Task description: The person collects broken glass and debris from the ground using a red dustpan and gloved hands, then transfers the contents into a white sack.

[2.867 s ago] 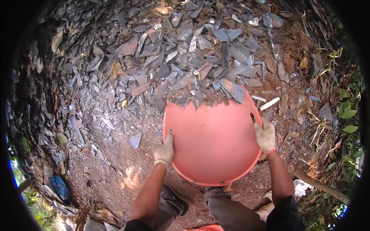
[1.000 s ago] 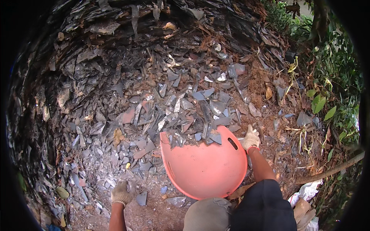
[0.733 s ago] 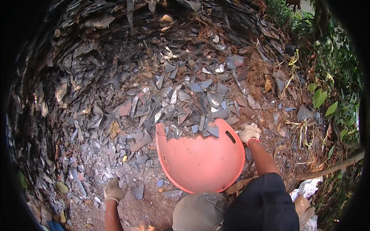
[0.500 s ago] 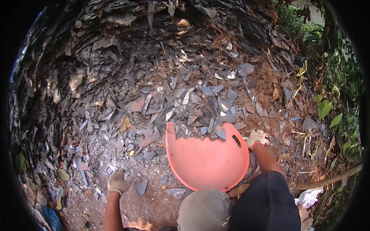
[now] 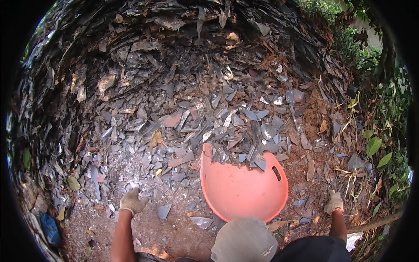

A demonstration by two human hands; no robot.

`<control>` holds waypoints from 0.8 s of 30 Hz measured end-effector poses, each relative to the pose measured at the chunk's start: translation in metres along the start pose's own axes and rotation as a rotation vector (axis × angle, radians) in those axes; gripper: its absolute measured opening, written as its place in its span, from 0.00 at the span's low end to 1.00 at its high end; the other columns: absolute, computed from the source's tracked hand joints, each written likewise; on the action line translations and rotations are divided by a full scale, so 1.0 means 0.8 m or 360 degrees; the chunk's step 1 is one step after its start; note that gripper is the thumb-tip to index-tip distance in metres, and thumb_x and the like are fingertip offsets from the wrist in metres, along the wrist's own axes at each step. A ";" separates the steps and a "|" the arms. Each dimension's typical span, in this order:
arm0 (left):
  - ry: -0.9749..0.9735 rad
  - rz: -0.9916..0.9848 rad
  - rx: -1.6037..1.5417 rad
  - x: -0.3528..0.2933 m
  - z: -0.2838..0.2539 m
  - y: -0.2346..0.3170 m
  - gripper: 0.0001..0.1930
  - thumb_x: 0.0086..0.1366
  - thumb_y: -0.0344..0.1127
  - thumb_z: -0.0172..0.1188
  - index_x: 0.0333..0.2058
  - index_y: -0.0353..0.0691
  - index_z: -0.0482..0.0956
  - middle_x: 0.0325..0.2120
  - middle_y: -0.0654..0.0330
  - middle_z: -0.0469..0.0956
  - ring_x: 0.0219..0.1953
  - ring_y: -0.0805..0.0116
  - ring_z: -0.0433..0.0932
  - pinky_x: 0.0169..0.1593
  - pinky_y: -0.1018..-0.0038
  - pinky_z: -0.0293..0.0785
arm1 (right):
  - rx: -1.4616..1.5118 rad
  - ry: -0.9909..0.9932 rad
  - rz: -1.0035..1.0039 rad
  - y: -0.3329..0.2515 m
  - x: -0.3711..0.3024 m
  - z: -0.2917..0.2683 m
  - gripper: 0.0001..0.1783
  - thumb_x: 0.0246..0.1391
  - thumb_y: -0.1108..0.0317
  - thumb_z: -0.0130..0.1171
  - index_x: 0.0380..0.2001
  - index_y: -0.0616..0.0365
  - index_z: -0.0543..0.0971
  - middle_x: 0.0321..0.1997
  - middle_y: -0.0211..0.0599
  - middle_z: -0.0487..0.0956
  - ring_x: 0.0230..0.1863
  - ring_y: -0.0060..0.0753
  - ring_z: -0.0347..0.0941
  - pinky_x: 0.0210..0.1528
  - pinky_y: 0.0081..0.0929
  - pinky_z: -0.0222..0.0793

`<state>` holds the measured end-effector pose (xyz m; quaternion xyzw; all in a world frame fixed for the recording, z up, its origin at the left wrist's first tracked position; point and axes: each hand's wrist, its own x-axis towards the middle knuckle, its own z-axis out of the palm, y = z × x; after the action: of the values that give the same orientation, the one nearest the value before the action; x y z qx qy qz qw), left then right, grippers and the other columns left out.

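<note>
A heap of dark, broken shards [image 5: 174, 87] is filling the upper and middle frame, and bare brown ground [image 5: 174, 238] is showing along the lower part. Green foliage [image 5: 393, 109] is running down the right edge. The salmon-red scoop pan [image 5: 245, 192] is lying right of centre, its open edge facing the heap, with a few grey pieces resting over that edge and a slot showing in its right side. A grey-clad knee [image 5: 244, 240] is covering part of the pan's lower rim. A crumpled blue item [image 5: 50, 229] is lying at lower left. The gloved left hand [image 5: 132, 201] is hovering or resting over the ground at lower left, thumb spread wide from the fingers, apparently holding nothing. The gloved right hand [image 5: 334, 202] is reaching at lower right, well apart from the pan; its fingers are looking curled, but whether they are gripping anything cannot be told. A flat grey shard [image 5: 164, 212] is lying just beside the left hand; a small yellow bit [image 5: 158, 172] is sitting farther up.
</note>
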<state>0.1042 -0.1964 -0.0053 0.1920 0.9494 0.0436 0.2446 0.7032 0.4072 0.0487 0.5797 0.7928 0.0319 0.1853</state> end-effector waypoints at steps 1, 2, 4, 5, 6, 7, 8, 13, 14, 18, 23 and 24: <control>-0.0007 0.0011 -0.0017 0.004 0.006 0.000 0.33 0.59 0.60 0.64 0.50 0.36 0.78 0.45 0.38 0.82 0.51 0.38 0.80 0.55 0.51 0.77 | 0.0206 0.0114 -0.0018 0.007 -0.001 -0.006 0.31 0.49 0.75 0.64 0.58 0.57 0.70 0.52 0.58 0.77 0.51 0.58 0.79 0.54 0.45 0.76; -0.0090 0.0044 0.0035 0.015 0.010 0.006 0.35 0.58 0.61 0.63 0.52 0.34 0.78 0.48 0.38 0.81 0.54 0.39 0.80 0.57 0.52 0.76 | 0.0571 0.0431 -0.0165 0.005 -0.007 -0.015 0.23 0.54 0.79 0.57 0.54 0.57 0.69 0.43 0.57 0.80 0.47 0.59 0.79 0.48 0.46 0.74; -0.0095 0.0092 0.0069 0.026 0.011 0.015 0.37 0.59 0.63 0.62 0.53 0.34 0.78 0.50 0.38 0.80 0.55 0.39 0.79 0.59 0.53 0.75 | 0.0777 0.0761 -0.0342 -0.040 0.002 -0.048 0.17 0.60 0.74 0.57 0.51 0.58 0.68 0.36 0.48 0.78 0.36 0.50 0.76 0.40 0.42 0.73; -0.0100 0.0117 0.0086 0.028 0.011 0.028 0.38 0.59 0.64 0.62 0.54 0.34 0.78 0.51 0.38 0.79 0.56 0.40 0.78 0.60 0.54 0.75 | 0.0923 0.0714 -0.0293 -0.072 0.008 -0.077 0.14 0.63 0.71 0.58 0.49 0.58 0.69 0.34 0.45 0.77 0.33 0.46 0.75 0.38 0.40 0.72; -0.0118 0.0122 0.0023 0.026 0.002 0.050 0.39 0.60 0.65 0.60 0.55 0.33 0.77 0.50 0.38 0.80 0.56 0.40 0.78 0.60 0.55 0.74 | 0.0930 0.0717 -0.0356 -0.095 0.023 -0.095 0.12 0.64 0.67 0.58 0.47 0.58 0.70 0.33 0.43 0.76 0.32 0.43 0.73 0.37 0.39 0.71; -0.0122 0.0154 0.0041 0.023 -0.001 0.059 0.39 0.61 0.65 0.59 0.55 0.33 0.77 0.52 0.38 0.79 0.56 0.40 0.78 0.60 0.55 0.74 | 0.0955 0.0719 -0.0426 -0.126 0.041 -0.111 0.12 0.66 0.62 0.58 0.45 0.58 0.71 0.31 0.41 0.76 0.31 0.40 0.72 0.35 0.39 0.70; -0.0126 0.0163 0.0070 0.018 -0.007 0.061 0.38 0.62 0.65 0.59 0.56 0.34 0.77 0.53 0.38 0.78 0.57 0.40 0.77 0.61 0.54 0.74 | 0.1114 0.0613 -0.0380 -0.185 0.048 -0.137 0.12 0.68 0.61 0.55 0.43 0.58 0.72 0.31 0.42 0.76 0.31 0.39 0.71 0.35 0.39 0.69; -0.0201 0.0147 0.0096 -0.002 0.006 0.065 0.38 0.64 0.63 0.58 0.64 0.41 0.72 0.58 0.39 0.75 0.59 0.41 0.76 0.62 0.53 0.73 | 0.1245 0.0496 -0.0761 -0.431 0.175 -0.160 0.26 0.74 0.48 0.45 0.44 0.65 0.76 0.36 0.50 0.79 0.39 0.43 0.73 0.47 0.40 0.69; -0.0269 0.0084 0.0168 -0.009 0.002 0.082 0.38 0.65 0.62 0.58 0.65 0.43 0.70 0.58 0.39 0.75 0.59 0.40 0.77 0.62 0.53 0.73 | 0.1295 0.0581 -0.0936 -0.485 0.191 -0.160 0.31 0.74 0.46 0.42 0.44 0.67 0.77 0.40 0.55 0.80 0.43 0.48 0.76 0.49 0.41 0.70; -0.0333 0.0132 0.0174 -0.018 0.003 0.096 0.39 0.65 0.66 0.54 0.62 0.40 0.71 0.55 0.39 0.76 0.59 0.39 0.76 0.62 0.51 0.73 | 0.1686 -0.0181 -0.0404 -0.675 0.246 -0.215 0.31 0.71 0.50 0.38 0.48 0.67 0.82 0.52 0.59 0.81 0.54 0.58 0.79 0.56 0.47 0.75; -0.0575 0.0161 0.0219 0.023 0.013 0.121 0.38 0.65 0.66 0.55 0.61 0.39 0.71 0.53 0.38 0.77 0.56 0.37 0.77 0.60 0.50 0.74 | 0.0772 0.0256 -0.0755 -0.765 0.254 -0.140 0.22 0.62 0.65 0.48 0.52 0.69 0.79 0.53 0.62 0.82 0.59 0.60 0.78 0.62 0.46 0.74; -0.0654 0.0146 0.0159 0.045 0.015 0.130 0.37 0.65 0.65 0.55 0.59 0.39 0.72 0.53 0.38 0.77 0.56 0.36 0.77 0.59 0.50 0.74 | 0.0610 0.0244 -0.0851 -0.759 0.252 -0.126 0.24 0.62 0.67 0.48 0.56 0.72 0.75 0.53 0.63 0.81 0.60 0.60 0.77 0.62 0.46 0.73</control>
<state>0.1164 -0.0864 -0.0135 0.2516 0.8708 -0.0325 0.4211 0.0664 0.4134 -0.0704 0.3714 0.9201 -0.1239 0.0145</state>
